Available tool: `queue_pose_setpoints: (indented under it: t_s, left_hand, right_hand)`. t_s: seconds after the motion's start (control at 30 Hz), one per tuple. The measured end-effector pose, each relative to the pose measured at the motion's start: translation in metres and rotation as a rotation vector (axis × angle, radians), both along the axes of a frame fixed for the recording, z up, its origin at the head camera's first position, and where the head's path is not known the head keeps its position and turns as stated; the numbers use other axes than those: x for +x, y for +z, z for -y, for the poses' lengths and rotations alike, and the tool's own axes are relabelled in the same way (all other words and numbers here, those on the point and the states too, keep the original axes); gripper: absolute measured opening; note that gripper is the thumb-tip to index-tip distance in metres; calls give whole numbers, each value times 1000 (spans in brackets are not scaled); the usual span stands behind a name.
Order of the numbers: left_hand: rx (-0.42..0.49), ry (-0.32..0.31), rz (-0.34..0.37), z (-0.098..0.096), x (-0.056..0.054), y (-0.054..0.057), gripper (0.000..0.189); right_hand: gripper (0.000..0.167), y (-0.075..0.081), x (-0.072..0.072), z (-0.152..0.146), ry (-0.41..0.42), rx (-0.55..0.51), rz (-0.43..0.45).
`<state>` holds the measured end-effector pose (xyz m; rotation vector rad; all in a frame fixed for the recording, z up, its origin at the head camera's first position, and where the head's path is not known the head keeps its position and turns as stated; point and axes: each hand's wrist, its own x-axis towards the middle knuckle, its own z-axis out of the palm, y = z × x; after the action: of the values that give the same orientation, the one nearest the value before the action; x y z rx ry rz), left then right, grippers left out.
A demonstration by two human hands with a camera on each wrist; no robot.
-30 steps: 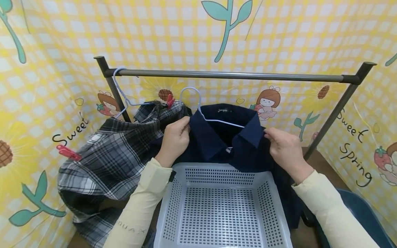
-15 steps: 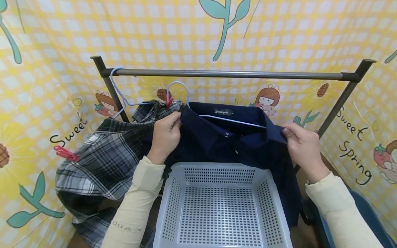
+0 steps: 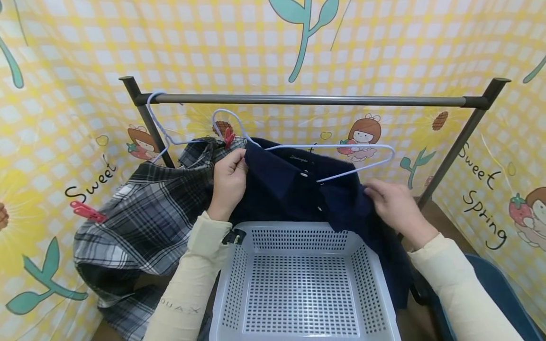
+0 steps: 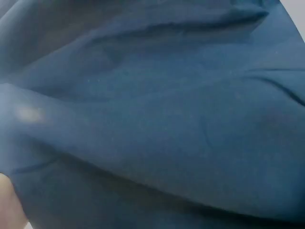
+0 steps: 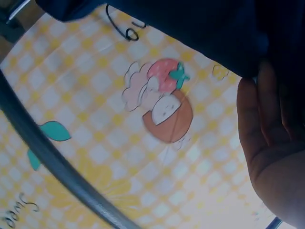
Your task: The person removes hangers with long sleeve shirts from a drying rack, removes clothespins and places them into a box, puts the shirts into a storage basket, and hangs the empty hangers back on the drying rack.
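A navy collared shirt [image 3: 277, 189] spreads between both hands in the head view, behind the basket. My left hand [image 3: 228, 182] grips its left shoulder, thumb on top. On the other side, my right hand [image 3: 394, 210] pinches the cloth by the collar's right end. A pale lilac wire hanger [image 3: 367, 146] is partly in the shirt: its left end is hidden in the cloth, while its right arm sticks up out of the neck opening. Navy cloth [image 4: 157, 114] fills the left wrist view. In the right wrist view, fingers [image 5: 250, 114] meet the shirt's edge.
A metal clothes rail [image 3: 298, 99] runs across behind. At left, a plaid shirt [image 3: 162, 222] hangs on another hanger [image 3: 158, 121], with red clips [image 3: 87, 211] on it. A grey perforated basket [image 3: 290, 227] stands in front. A dark blue tub [image 3: 490, 284] is at lower right.
The navy shirt and hanger shifted left with my left hand. My right hand went out right, then came back left and lower. The hanger's right arm now shows outside the neck opening.
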<state>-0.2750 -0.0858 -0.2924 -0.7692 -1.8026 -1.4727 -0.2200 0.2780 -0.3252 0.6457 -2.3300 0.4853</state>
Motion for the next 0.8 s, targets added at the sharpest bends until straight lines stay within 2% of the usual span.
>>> queue_pose_setpoints:
  t_s: [0.07,0.13,0.2,0.23,0.3,0.37,0.43,0.47,0.53,0.6,0.7,0.8]
  left_hand:
    - [11,-8,4,-2,-1,1,14]
    - [-7,4,2,-2,-2,2,14]
    - [-41,28,-3,-1,-2,2,14]
    - [-62,39,-6,0,-1,3,14]
    - [-103,50,-19,2,0,4,14]
    - [-149,54,-42,1,2,4,14]
    - [-191,45,-68,0,4,5,14]
    - [-207,40,-83,-1,5,5,14]
    - [-232,33,-106,-3,6,5,14]
    - [-253,16,-120,-4,8,4,15]
    - [-289,-9,-142,-7,9,4,17]
    - [-337,-18,-159,-9,10,4,16]
  right_hand:
    - [9,1,0,4,9,31,100]
    - [15,6,3,4,-5,2,205]
    - [27,15,8,2,-7,-117,306]
    - [34,20,11,1,22,-199,343]
    - [46,30,18,1,111,-361,375]
    - [48,38,26,4,200,-446,366]
    - [43,43,30,10,233,-398,299]
    - [37,44,31,13,215,-344,240]
    - [26,45,32,18,165,-201,91]
    - [32,44,31,21,122,-88,-73]
    - [46,41,29,21,120,-49,-254]
    - [49,37,27,18,104,-79,-344]
